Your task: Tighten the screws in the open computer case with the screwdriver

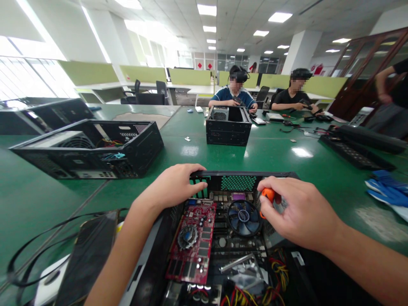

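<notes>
Green table (pixel 188 155) bears an opened black metal computer case (pixel 151 270), red rectangular circuit card (pixel 199 250) inside; work seems unfinished. Left hand (pixel 177 185), fingers parted, touches the far rim (pixel 236 174); right hand (pixel 296 206), beside the round blue-black fan (pixel 244 216), grips an orange plastic handle (pixel 267 195).

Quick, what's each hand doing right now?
Left hand: open, thumb and finger apart at the rim of the black, boxy metal computer case.
Right hand: closed, holding an orange, rounded handle.
</notes>
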`<move>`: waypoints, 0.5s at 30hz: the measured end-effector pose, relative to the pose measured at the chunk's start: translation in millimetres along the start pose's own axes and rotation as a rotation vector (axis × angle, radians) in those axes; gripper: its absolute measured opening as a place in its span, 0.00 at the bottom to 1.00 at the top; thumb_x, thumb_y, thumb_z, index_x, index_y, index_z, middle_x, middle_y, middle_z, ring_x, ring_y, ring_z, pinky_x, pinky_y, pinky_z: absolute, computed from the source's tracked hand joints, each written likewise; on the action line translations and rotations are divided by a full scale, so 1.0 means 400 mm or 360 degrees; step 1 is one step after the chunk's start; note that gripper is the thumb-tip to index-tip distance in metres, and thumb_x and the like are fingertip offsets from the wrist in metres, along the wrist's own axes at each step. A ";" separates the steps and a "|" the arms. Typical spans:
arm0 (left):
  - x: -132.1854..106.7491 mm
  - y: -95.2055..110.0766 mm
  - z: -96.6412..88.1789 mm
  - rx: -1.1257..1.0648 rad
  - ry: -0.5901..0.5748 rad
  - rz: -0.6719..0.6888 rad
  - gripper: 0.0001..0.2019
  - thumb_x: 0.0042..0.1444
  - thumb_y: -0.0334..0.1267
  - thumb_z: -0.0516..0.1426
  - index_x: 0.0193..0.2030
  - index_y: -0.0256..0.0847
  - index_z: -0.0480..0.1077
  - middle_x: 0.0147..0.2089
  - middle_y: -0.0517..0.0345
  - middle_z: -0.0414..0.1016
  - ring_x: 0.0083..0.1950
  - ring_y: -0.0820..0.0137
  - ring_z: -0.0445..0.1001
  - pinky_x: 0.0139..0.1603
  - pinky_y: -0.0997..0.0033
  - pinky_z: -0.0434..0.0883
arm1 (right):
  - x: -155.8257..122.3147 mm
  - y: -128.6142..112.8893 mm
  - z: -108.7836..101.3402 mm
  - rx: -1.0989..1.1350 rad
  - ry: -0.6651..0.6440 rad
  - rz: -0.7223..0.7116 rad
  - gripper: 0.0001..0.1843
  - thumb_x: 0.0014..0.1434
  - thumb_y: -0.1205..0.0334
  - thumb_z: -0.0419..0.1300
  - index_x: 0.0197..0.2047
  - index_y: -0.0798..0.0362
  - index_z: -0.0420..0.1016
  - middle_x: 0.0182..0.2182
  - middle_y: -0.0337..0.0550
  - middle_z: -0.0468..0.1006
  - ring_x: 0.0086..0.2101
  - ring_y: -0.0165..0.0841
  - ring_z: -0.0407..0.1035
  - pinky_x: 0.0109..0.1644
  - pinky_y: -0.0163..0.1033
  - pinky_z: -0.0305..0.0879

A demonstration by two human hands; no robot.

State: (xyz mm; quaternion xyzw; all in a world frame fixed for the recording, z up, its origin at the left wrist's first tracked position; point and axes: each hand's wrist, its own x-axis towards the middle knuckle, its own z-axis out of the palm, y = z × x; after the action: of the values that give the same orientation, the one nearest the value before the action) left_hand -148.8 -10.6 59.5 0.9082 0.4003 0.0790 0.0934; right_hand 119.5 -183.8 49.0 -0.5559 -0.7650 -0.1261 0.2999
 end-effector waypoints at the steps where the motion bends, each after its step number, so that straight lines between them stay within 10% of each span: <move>1: 0.000 0.000 0.000 0.0004 -0.0001 -0.0001 0.26 0.66 0.52 0.60 0.63 0.41 0.81 0.61 0.46 0.87 0.59 0.50 0.85 0.62 0.56 0.77 | 0.000 0.000 0.000 -0.0006 -0.0006 0.0005 0.07 0.66 0.64 0.58 0.39 0.48 0.78 0.29 0.38 0.84 0.28 0.38 0.78 0.38 0.43 0.67; 15: 0.003 -0.008 0.005 -0.0006 0.0014 0.0004 0.25 0.65 0.53 0.60 0.62 0.43 0.82 0.60 0.48 0.88 0.57 0.51 0.86 0.62 0.56 0.78 | -0.005 -0.011 -0.009 0.0026 -0.0092 0.0045 0.06 0.59 0.64 0.57 0.39 0.46 0.73 0.19 0.30 0.75 0.19 0.34 0.71 0.30 0.40 0.59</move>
State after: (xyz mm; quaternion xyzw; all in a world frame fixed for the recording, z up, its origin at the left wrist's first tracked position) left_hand -149.9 -7.7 56.7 0.9082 0.3993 0.0841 0.0933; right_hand 117.1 -188.9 51.1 -0.5676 -0.7663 -0.0996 0.2840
